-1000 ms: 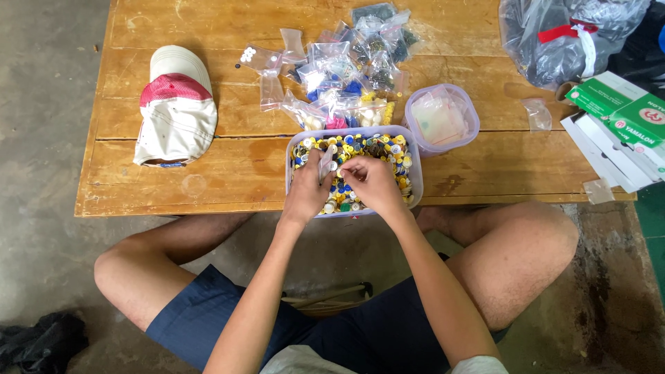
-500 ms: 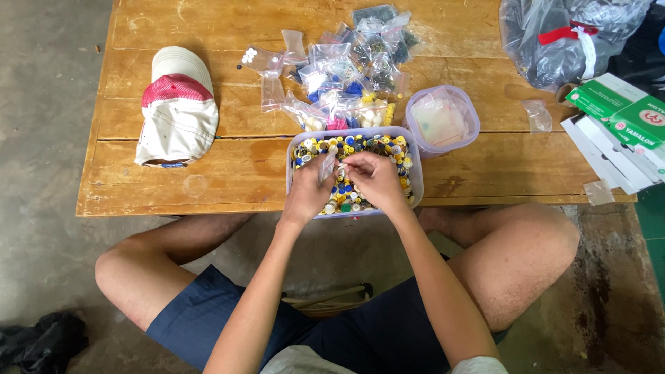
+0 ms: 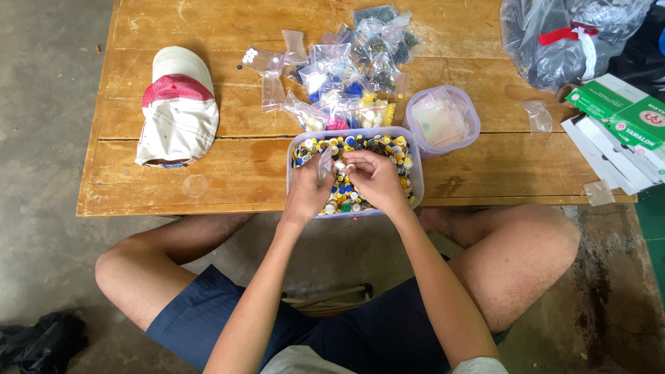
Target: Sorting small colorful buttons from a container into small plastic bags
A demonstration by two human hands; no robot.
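A clear rectangular tub (image 3: 296, 142) full of small buttons in yellow, blue, white and green sits at the near edge of a low wooden table (image 3: 208, 173). Both my hands hover over it. My left hand (image 3: 309, 188) pinches a small clear plastic bag (image 3: 324, 163) by its mouth. My right hand (image 3: 375, 178) holds a small white button (image 3: 340, 166) at its fingertips, right beside the bag's opening. A heap of small filled clear bags (image 3: 346, 76) lies just behind the tub.
A white and red cap (image 3: 176, 107) lies at the table's left. A round lidded tub (image 3: 440, 120) with empty bags stands right of the heap. A big plastic bag (image 3: 564, 38) and green and white boxes (image 3: 620, 121) are at far right. My bare knees flank the table.
My right hand has shifted slightly left toward the bag in my left hand. Everything else on the table has stayed put.
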